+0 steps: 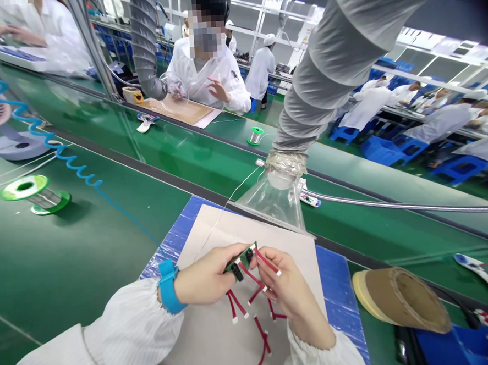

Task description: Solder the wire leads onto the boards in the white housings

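Clear funnel hood close beyond the hands; bare green table leftward; tape roll rightward

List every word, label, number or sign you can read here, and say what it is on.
No text can be read anywhere.
Any print on the circuit board, held in the left hand with the right hand on its red wire: too small.
The white sign at the back: blurred, unreadable.

Light: bright, even, from ceiling strips above you.
Shadows: soft, short, beside the solder spool.
Glare: sheen on the clear funnel.
Focus: your left hand, right hand, circuit board sharp.
Edges: straight lines bow.
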A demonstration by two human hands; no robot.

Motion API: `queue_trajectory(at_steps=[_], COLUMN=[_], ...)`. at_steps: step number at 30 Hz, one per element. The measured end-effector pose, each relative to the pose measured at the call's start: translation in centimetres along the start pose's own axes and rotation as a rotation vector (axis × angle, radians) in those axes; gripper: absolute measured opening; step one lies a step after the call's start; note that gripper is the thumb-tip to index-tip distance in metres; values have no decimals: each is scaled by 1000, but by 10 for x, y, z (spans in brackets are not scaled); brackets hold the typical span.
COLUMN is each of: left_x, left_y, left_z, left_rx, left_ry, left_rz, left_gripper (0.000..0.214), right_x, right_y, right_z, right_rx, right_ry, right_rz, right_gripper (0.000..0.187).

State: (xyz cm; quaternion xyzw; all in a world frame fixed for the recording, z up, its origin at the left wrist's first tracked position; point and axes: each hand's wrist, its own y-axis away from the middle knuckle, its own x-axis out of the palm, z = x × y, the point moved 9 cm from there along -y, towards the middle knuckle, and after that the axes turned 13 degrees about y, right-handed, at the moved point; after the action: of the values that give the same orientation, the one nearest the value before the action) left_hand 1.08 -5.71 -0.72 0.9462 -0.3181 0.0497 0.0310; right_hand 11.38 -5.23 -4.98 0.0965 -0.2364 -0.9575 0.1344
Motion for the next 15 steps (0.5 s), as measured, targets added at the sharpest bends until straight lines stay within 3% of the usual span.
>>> queue_trajectory(at_steps=[8,15], left_x=[-2,-1], left_y=[3,2], left_z=[-1,-7], left_rx=[80,93], left_ry=[-45,-63], left_rz=[-51,-27], left_gripper=[45,45], right_x=[0,2], right_y=[4,3], right_z=[2,2], right_rx=[19,8], right_ry=[-35,-49], right_rz=[18,51], right_gripper=[61,59])
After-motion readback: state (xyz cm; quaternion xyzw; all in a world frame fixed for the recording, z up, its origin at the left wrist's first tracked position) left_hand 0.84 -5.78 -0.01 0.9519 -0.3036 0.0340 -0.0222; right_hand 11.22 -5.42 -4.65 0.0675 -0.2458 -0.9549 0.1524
